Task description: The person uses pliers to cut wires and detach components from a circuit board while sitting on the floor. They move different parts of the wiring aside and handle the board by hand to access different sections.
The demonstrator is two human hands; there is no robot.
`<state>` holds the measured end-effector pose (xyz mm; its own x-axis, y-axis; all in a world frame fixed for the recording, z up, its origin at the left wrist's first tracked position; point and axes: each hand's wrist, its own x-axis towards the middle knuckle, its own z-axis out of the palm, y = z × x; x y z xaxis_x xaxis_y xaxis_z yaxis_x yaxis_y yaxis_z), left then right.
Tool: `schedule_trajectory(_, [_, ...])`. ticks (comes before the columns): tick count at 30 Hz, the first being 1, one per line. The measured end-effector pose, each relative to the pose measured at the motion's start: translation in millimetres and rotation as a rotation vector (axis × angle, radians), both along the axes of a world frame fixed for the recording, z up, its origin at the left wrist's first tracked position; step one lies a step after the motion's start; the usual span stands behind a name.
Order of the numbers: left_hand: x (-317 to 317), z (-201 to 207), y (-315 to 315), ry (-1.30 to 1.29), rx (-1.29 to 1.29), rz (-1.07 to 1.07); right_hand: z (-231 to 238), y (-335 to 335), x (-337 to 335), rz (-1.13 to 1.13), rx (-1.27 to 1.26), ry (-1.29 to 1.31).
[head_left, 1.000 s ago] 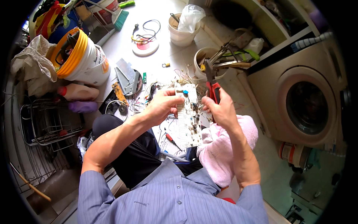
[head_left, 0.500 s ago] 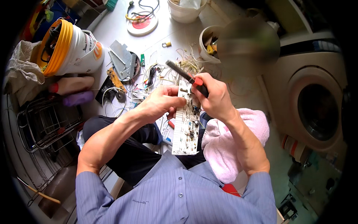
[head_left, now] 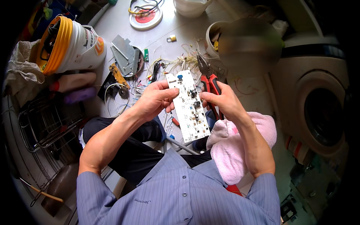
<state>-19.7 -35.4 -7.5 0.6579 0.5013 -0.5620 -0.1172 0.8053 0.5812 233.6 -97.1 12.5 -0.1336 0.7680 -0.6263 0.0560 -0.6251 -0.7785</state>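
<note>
A long white circuit board [head_left: 186, 112] with small dark and blue parts on its face is held out over my lap. My left hand [head_left: 159, 96] is closed on its left edge near the far end, thumb on top. My right hand [head_left: 221, 99] is closed round a pair of pliers [head_left: 210, 83] with red and black handles, jaws pointing away from me. The right thumb and fingertips also reach the board's right edge. Beyond the board lies a tangle of loose wires [head_left: 187, 56].
At the left stands a white bucket with a yellow rim [head_left: 84, 47]. Metal plates [head_left: 125, 54] lie ahead of it. A pink towel [head_left: 240, 142] drapes by my right forearm. The washing machine [head_left: 300, 86] stands at the right. A yellow padlock [head_left: 171, 38] rests on the floor.
The pliers have come off the board's far end to its right side, with my right hand lower. The board has tilted, its near end swinging right.
</note>
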Motion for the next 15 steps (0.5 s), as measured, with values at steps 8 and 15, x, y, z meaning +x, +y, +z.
schedule_trajectory(8, [1.0, -4.4, 3.7, 0.026, 0.030, 0.011, -2.4, -2.6, -10.8, -0.179, -0.027, 0.293])
schedule_trajectory(15, [3.1, -7.3, 5.4, 0.065, 0.051, -0.009, -9.2, 3.2, -8.4, -0.138, -0.033, 0.253])
